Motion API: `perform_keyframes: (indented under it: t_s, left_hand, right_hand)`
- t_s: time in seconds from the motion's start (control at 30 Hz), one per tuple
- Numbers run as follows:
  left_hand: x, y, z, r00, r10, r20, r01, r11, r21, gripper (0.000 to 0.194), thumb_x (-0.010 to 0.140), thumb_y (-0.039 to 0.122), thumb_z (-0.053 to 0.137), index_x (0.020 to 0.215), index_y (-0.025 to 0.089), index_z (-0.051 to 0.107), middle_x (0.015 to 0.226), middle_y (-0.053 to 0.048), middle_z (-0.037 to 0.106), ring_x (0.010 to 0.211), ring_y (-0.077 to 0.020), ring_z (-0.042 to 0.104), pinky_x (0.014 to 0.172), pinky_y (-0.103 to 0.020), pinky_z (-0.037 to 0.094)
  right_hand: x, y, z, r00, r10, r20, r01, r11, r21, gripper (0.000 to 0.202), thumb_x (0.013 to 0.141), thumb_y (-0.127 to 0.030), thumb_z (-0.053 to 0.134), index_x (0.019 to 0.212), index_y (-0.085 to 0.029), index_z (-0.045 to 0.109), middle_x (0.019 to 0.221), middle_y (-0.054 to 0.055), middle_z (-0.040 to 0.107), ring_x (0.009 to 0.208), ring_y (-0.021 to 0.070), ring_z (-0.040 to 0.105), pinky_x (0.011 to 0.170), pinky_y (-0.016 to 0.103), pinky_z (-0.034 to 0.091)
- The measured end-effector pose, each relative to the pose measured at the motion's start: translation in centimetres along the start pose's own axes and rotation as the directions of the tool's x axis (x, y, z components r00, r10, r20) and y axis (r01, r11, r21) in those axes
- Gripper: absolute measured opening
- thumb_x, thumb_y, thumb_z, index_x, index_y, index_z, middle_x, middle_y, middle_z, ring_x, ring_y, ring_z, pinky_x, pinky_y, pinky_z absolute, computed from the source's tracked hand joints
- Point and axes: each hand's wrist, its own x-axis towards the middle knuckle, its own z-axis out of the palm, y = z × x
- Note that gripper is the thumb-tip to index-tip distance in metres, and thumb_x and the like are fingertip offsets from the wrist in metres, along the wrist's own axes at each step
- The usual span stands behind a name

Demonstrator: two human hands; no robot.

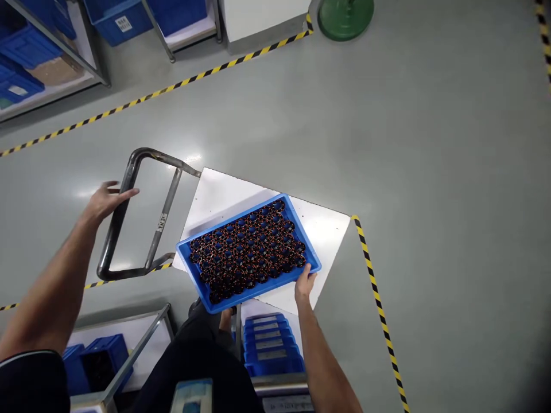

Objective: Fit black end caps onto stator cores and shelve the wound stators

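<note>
A shallow blue tray sits at an angle over the white top of a cart, its near edge jutting past the cart. Rows of small dark ring-shaped parts with copper-coloured wire, like wound coils, fill most of it. My right hand grips the tray's near right corner, thumb on the rim and the other fingers hidden beneath. Over at the cart's bent metal handle, my left hand has its fingers apart around the bar, thumb reaching across it. Whether it touches the bar is unclear.
Stacked blue bins stand on a shelf below the cart. More blue bins sit on a rack at lower left. Shelving with blue boxes and a green round base are at the top. Yellow-black tape marks the floor.
</note>
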Motion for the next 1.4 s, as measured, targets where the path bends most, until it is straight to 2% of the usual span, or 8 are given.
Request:
perform_keyframes:
  t_s: [0.13, 0.3, 0.47, 0.57, 0.67, 0.87, 1.13, 1.4]
  left_hand:
    - [5.4, 3.7, 1.8, 0.990, 0.072, 0.123, -0.060, 0.993, -0.102, 0.106, 0.085, 0.099, 0.074, 0.120, -0.001, 0.070, 0.087, 0.002, 0.069, 0.081, -0.0117, 0.077, 0.089, -0.033, 0.059]
    - [5.1, 3.6, 2.7, 0.990, 0.118, 0.074, -0.110, 0.988, -0.111, 0.101, 0.086, 0.092, 0.077, 0.116, -0.005, 0.068, 0.093, 0.002, 0.065, 0.084, -0.0057, 0.069, 0.093, -0.031, 0.051]
    - [4.6, 3.6, 2.2, 0.990, 0.138, -0.026, -0.140, 0.978, -0.157, 0.073, 0.084, 0.072, 0.100, 0.103, 0.009, 0.068, 0.089, 0.004, 0.071, 0.077, -0.0080, 0.055, 0.085, -0.027, 0.057]
    - [4.4, 3.9, 2.2, 0.987, 0.156, -0.040, -0.161, 0.971, -0.175, 0.068, 0.085, 0.068, 0.101, 0.104, 0.011, 0.068, 0.094, 0.002, 0.074, 0.078, -0.0110, 0.057, 0.091, -0.032, 0.060]
    - [4.2, 4.2, 2.1, 0.989, 0.146, -0.038, -0.150, 0.976, -0.160, 0.067, 0.088, 0.067, 0.100, 0.105, 0.012, 0.066, 0.100, 0.000, 0.077, 0.081, -0.0121, 0.057, 0.098, -0.036, 0.060]
    - [4.2, 4.6, 2.3, 0.992, 0.109, -0.064, -0.115, 0.988, -0.103, 0.065, 0.087, 0.071, 0.099, 0.099, 0.018, 0.063, 0.095, 0.002, 0.074, 0.082, -0.0141, 0.060, 0.091, -0.033, 0.057]
    - [4.5, 5.0, 3.2, 0.982, 0.142, -0.121, -0.148, 0.988, -0.037, 0.065, 0.096, 0.059, 0.095, 0.112, 0.000, 0.073, 0.095, 0.001, 0.074, 0.077, -0.0068, 0.049, 0.090, -0.026, 0.054]
    - [4.9, 6.0, 4.0, 0.979, 0.104, -0.177, -0.073, 0.983, 0.171, 0.060, 0.104, 0.061, 0.080, 0.124, 0.005, 0.077, 0.113, -0.007, 0.084, 0.090, -0.0134, 0.066, 0.099, -0.033, 0.063]
  right_hand:
    - [0.1, -0.1, 1.0, 1.000, 0.000, -0.007, 0.000, 0.999, 0.054, 0.061, 0.113, -0.065, 0.070, 0.154, -0.020, 0.068, 0.148, 0.014, 0.076, 0.134, 0.0312, 0.075, 0.121, 0.059, 0.061]
    - [1.2, -4.1, 2.5, 0.996, -0.072, 0.055, 0.068, 0.995, 0.067, 0.068, 0.110, -0.062, 0.075, 0.162, -0.020, 0.063, 0.156, 0.016, 0.073, 0.143, 0.0336, 0.071, 0.128, 0.063, 0.057]
    - [4.5, -11.6, 7.3, 0.979, -0.149, 0.139, 0.142, 0.988, 0.063, 0.071, 0.105, -0.063, 0.083, 0.158, -0.019, 0.065, 0.149, 0.015, 0.075, 0.135, 0.0323, 0.074, 0.125, 0.062, 0.059]
    - [4.0, -14.5, 10.2, 0.956, -0.223, 0.189, 0.208, 0.974, 0.094, 0.067, 0.109, -0.062, 0.078, 0.159, -0.020, 0.064, 0.146, 0.013, 0.077, 0.130, 0.0300, 0.076, 0.122, 0.059, 0.061]
    - [-1.0, -13.3, 11.9, 0.949, -0.262, 0.174, 0.245, 0.963, 0.109, 0.061, 0.114, -0.062, 0.070, 0.158, -0.020, 0.065, 0.149, 0.014, 0.075, 0.133, 0.0300, 0.075, 0.121, 0.058, 0.061]
    - [-12.3, -6.2, 12.8, 0.975, -0.187, 0.117, 0.182, 0.982, 0.051, 0.054, 0.113, -0.064, 0.069, 0.143, -0.019, 0.073, 0.143, 0.013, 0.076, 0.133, 0.0302, 0.073, 0.122, 0.059, 0.059]
    - [-10.3, -5.5, 14.7, 0.993, -0.096, 0.075, 0.096, 0.995, 0.000, 0.056, 0.115, -0.067, 0.065, 0.141, -0.019, 0.074, 0.137, 0.012, 0.079, 0.124, 0.0277, 0.077, 0.117, 0.055, 0.062]
    - [-9.0, -5.2, 16.2, 0.981, -0.097, 0.166, 0.088, 0.994, 0.064, 0.048, 0.117, -0.063, 0.063, 0.133, -0.018, 0.073, 0.117, 0.007, 0.078, 0.101, 0.0212, 0.075, 0.099, 0.045, 0.066]
